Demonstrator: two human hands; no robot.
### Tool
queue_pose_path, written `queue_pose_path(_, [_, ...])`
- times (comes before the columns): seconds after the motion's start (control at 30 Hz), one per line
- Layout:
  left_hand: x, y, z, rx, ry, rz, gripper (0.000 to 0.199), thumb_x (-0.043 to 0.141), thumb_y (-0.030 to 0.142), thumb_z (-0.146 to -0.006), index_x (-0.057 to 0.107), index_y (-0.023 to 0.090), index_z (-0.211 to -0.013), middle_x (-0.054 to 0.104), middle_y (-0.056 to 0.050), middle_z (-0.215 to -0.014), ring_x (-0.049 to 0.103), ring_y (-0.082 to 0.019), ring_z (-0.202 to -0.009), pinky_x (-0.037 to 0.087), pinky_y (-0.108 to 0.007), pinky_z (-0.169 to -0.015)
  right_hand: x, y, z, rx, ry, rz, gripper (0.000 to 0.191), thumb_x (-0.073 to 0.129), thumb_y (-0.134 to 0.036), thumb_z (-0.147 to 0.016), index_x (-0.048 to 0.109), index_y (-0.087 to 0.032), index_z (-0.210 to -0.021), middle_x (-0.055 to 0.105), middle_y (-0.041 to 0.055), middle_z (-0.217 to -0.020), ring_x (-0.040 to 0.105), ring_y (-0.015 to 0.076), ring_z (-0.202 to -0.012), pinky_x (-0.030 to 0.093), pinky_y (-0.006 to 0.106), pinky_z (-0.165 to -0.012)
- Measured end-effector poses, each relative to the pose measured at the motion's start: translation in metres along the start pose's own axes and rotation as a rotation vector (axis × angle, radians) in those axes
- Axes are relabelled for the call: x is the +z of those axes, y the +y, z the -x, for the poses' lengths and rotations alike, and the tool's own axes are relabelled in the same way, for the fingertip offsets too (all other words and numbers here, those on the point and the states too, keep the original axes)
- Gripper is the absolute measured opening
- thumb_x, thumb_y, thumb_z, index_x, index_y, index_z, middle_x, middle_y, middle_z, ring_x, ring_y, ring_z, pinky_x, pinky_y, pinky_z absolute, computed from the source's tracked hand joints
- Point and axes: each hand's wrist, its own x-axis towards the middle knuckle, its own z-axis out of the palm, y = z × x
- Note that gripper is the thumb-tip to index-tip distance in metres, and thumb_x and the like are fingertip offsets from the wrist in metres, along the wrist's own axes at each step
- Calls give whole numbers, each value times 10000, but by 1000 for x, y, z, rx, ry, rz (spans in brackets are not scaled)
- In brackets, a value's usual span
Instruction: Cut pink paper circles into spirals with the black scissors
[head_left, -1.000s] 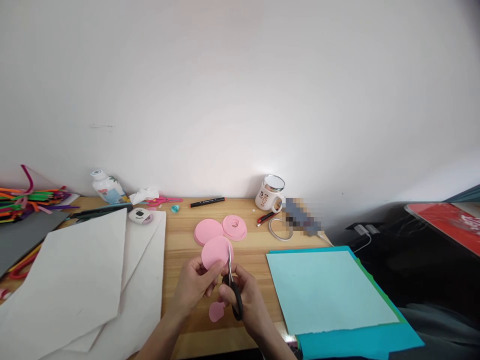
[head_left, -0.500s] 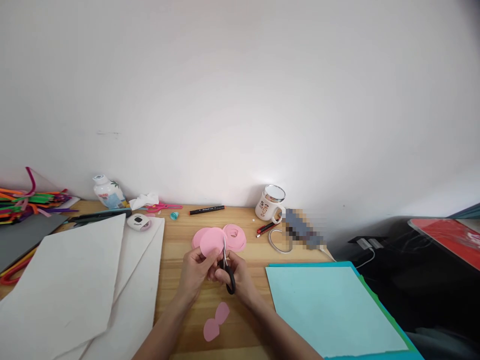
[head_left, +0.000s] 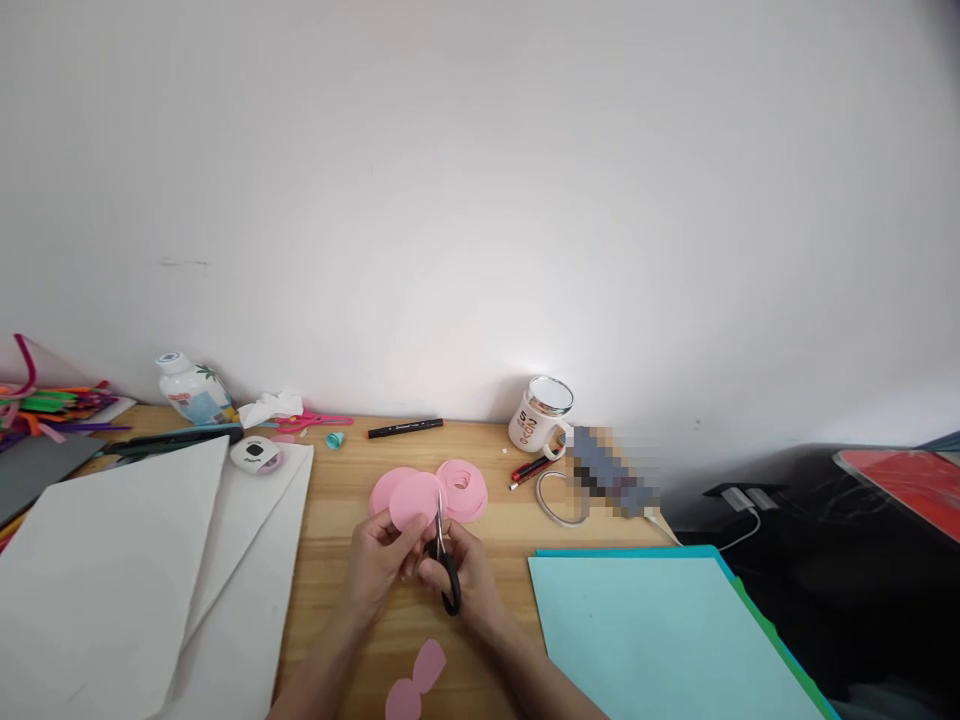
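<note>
Between finger and thumb, my left hand (head_left: 380, 560) pinches a round pink paper piece (head_left: 414, 498) by its lower edge. My right hand (head_left: 469, 570) grips black-handled scissors (head_left: 450, 580), whose blades point up along the paper's right side. Behind the held piece lies more pink paper (head_left: 385, 490) on the table. To its right rests a pink paper round with a spiral cut (head_left: 466, 490). Two small pink petal-shaped pieces (head_left: 430, 665) lie nearer to me, below my hands.
White boards (head_left: 97, 580) cover the left side; light blue sheets (head_left: 637, 630) lie at right. A marker (head_left: 406, 428), a mug (head_left: 537, 415), a white bottle (head_left: 193, 388) and pink scissors (head_left: 322, 420) stand or lie along the wall. A cable (head_left: 555, 505) curls beside the mug.
The view has shifted a little, so the table's things sit lower and mostly farther left. Both hands keep their hold on the pink paper and the scissors.
</note>
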Motion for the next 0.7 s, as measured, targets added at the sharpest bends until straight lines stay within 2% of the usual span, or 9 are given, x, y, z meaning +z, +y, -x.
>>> queue_pose_path(0.17, [2, -1, 3, -2, 13, -41, 279, 678, 378, -653, 593, 124, -573, 476, 46, -380, 376, -51, -316, 271, -158, -317, 1, -3, 0, -27, 21, 14, 306, 726, -357, -656, 491, -203, -780, 605, -20, -594, 586, 167, -585, 417, 249, -525])
queue_pose_path(0.4, [2, 2, 4, -7, 28, -52, 274, 682, 382, -649, 618, 121, -592, 463, 49, -368, 372, -57, -310, 274, -168, -318, 2, -9, 0, -20, 11, 26, 317, 727, -373, -654, 496, -203, -787, 607, -13, -595, 601, 177, -604, 404, 237, -500])
queue_pose_path(0.53, [2, 2, 4, -1, 17, -36, 266, 686, 376, -648, 625, 122, -594, 454, 53, -366, 364, -54, -309, 267, -168, -322, 0, -8, 2, 5, 14, 61, 304, 721, -362, -655, 498, -202, -785, 575, -25, -569, 559, 156, -544, 383, 229, -483])
queue_pose_path(0.7, [0, 2, 4, -3, 4, -14, 241, 691, 347, -652, 617, 122, -606, 463, 58, -383, 363, -45, -308, 265, -160, -323, -5, 0, 2, 38, 64, 89, 297, 733, -317, -633, 503, -194, -776, 523, -56, -532, 398, 91, -444, 298, 195, -431])
